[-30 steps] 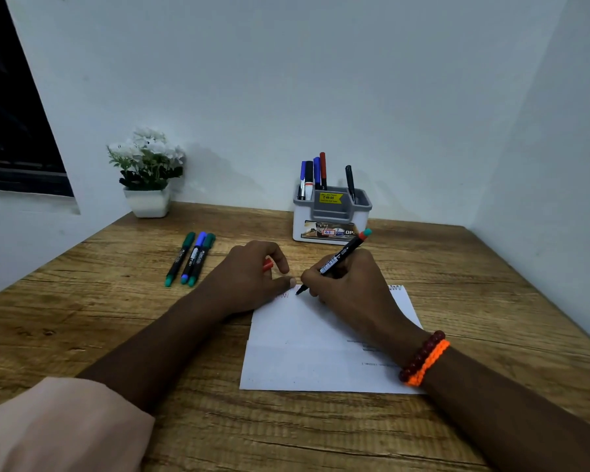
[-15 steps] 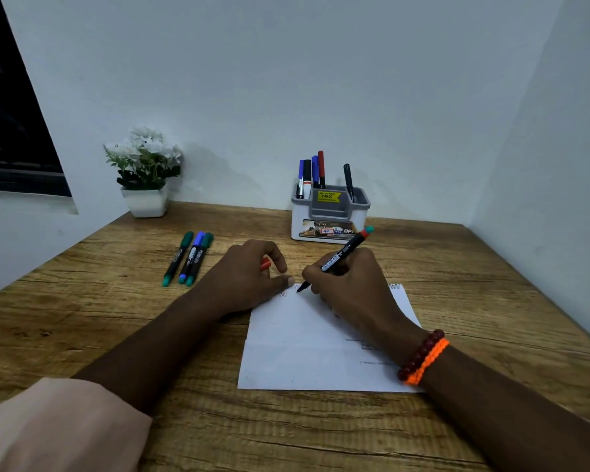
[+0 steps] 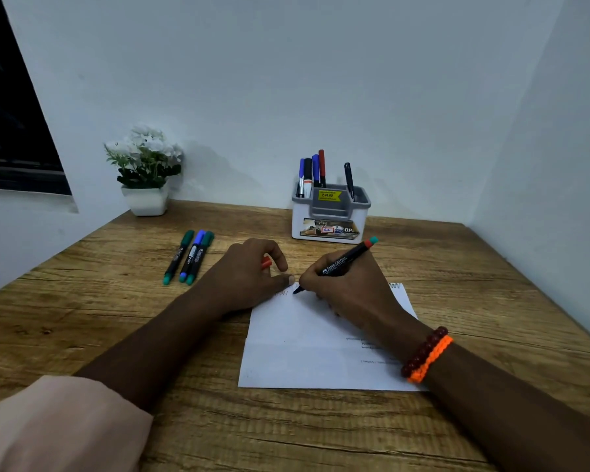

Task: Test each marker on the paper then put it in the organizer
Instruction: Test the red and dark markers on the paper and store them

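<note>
Black with a red-and-teal end, the marker (image 3: 342,265) sits near the middle of the frame, held in the right hand (image 3: 346,287). Its long side slants, with the tip pointing down and left onto the top edge of the paper (image 3: 307,349) and the coloured end pointing up and right. The fingers of the right hand are curled tight around the marker. Just to the left, the left hand (image 3: 249,277) rests at the top left corner of the paper, with its fingers bent around a small red cap (image 3: 265,263). Small red marks show on the paper between the two hands. The paper lies flat on the wooden table (image 3: 82,318). Behind the hands, at the back of the table, stands the grey and white organizer (image 3: 329,212) with five markers standing up in it. Left of the hands, three markers (image 3: 188,256) lie side by side on the table, two green and one blue. At the upper left, in the corner, is a white pot of flowers (image 3: 146,172). The right wrist wears a red and orange bracelet (image 3: 426,354).
</note>
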